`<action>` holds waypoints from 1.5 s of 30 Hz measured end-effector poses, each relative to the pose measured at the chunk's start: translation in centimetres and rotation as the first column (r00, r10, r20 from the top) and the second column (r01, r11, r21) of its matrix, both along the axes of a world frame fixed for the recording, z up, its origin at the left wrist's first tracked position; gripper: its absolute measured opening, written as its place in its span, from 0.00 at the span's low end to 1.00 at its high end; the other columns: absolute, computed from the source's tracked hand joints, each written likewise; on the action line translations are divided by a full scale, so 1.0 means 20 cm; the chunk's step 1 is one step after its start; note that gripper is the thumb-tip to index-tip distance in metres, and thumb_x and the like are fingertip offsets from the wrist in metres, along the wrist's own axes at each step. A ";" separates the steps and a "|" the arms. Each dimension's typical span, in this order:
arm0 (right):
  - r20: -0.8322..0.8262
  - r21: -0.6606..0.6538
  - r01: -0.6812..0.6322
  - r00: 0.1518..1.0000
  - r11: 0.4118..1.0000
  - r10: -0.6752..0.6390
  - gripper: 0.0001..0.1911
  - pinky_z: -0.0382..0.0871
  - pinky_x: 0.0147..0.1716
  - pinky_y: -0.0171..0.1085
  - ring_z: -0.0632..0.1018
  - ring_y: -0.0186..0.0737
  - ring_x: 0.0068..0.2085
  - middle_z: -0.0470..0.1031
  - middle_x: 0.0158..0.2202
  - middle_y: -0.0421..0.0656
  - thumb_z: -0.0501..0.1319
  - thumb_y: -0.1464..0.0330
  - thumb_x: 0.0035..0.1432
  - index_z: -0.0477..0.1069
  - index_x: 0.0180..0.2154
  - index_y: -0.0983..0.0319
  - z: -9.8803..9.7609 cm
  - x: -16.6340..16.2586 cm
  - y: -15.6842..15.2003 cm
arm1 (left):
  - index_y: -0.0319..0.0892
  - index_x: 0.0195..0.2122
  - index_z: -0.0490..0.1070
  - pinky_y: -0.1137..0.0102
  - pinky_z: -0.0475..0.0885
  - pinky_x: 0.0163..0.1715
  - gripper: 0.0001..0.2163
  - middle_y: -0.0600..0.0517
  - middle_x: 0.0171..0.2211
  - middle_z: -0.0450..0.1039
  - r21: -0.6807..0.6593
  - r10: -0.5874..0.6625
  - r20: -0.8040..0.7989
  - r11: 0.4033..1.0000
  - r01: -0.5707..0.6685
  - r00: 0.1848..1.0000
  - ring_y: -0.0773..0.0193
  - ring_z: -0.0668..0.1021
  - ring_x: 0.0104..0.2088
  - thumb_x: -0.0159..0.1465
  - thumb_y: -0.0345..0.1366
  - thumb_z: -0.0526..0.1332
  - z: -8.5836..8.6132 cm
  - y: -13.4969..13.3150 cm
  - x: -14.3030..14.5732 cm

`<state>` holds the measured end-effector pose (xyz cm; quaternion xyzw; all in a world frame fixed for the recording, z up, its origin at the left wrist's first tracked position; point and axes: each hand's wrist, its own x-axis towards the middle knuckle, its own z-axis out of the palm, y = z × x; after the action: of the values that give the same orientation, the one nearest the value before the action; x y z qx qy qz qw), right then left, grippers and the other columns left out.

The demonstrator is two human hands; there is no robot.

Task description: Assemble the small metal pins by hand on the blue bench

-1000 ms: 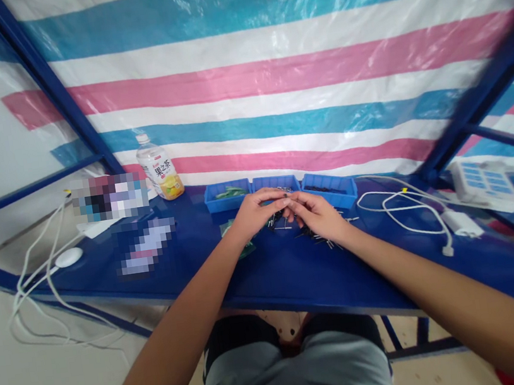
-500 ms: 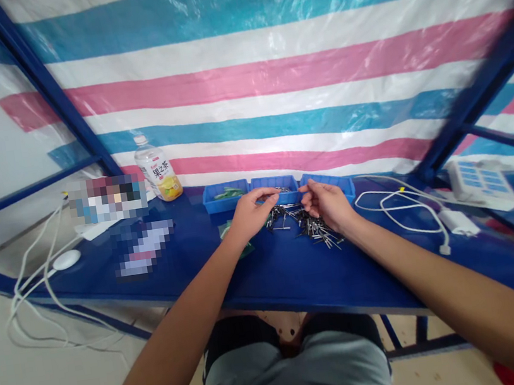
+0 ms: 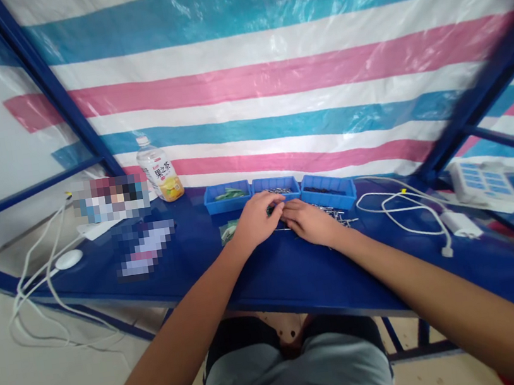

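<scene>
My left hand (image 3: 258, 221) rests low over the table with its fingers curled; whatever its fingertips hold is hidden. Close beside it, my right hand (image 3: 309, 220) lies with bent fingers over a pile of thin silver and black metal pins (image 3: 343, 217), covering much of it. The fingertips of both hands nearly meet. Just behind the hands stand three blue bins: the left bin (image 3: 217, 207) holds green pieces, the middle bin (image 3: 279, 181) holds small metal parts, and the right bin (image 3: 329, 197) holds dark parts. A small green packet (image 3: 227, 232) lies left of my left hand.
A drink bottle (image 3: 161, 171) stands at the back left. White cables (image 3: 48, 273) hang over the left edge. A charger (image 3: 461, 224) with its cord and a power strip (image 3: 485, 186) lie on the right. Blue frame posts (image 3: 46, 88) flank the table (image 3: 289, 283).
Both hands have come down onto the pile. My right hand has moved left and lower, uncovering the right bin. My left hand has shifted slightly right and down.
</scene>
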<state>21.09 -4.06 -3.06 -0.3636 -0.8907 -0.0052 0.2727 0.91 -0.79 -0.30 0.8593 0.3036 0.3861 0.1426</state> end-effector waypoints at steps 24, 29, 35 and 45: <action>-0.345 -0.142 0.261 0.891 0.955 -0.295 0.07 0.75 0.42 0.42 0.84 0.46 0.39 0.85 0.39 0.43 0.65 0.71 0.63 0.81 0.41 0.58 0.02 0.07 0.00 | 0.44 0.50 0.81 0.58 0.74 0.53 0.11 0.46 0.45 0.83 -0.040 0.022 -0.009 0.999 -0.022 1.000 0.54 0.82 0.45 0.70 0.37 0.62 0.00 0.01 0.00; -0.470 -0.148 0.267 0.829 0.952 -0.305 0.12 0.75 0.38 0.40 0.83 0.43 0.34 0.85 0.37 0.43 0.62 0.65 0.68 0.81 0.48 0.59 0.07 0.05 -0.04 | 0.45 0.49 0.82 0.56 0.75 0.53 0.11 0.47 0.45 0.85 -0.059 0.032 -0.011 0.998 -0.033 0.999 0.53 0.83 0.46 0.68 0.37 0.65 -0.01 0.02 0.00; -0.495 -0.137 0.295 0.807 0.946 -0.324 0.12 0.76 0.36 0.38 0.81 0.40 0.31 0.84 0.35 0.42 0.63 0.62 0.67 0.79 0.48 0.59 0.08 0.01 -0.07 | 0.47 0.45 0.83 0.58 0.74 0.55 0.08 0.51 0.46 0.85 -0.007 0.000 -0.105 1.000 0.000 0.994 0.55 0.82 0.48 0.68 0.35 0.65 0.01 0.01 0.00; -0.564 -0.220 0.200 0.772 0.955 -0.292 0.18 0.75 0.30 0.38 0.81 0.41 0.32 0.83 0.38 0.44 0.62 0.58 0.68 0.75 0.54 0.58 0.09 -0.01 -0.09 | 0.45 0.51 0.79 0.66 0.75 0.37 0.12 0.52 0.41 0.85 -0.209 0.025 0.078 0.978 -0.008 0.997 0.64 0.81 0.30 0.67 0.36 0.64 -0.01 0.01 0.00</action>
<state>20.86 -5.83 -1.33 -0.4798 -0.7038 0.1384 0.5053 0.95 -0.67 -0.45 0.8210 0.3434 0.3873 0.2409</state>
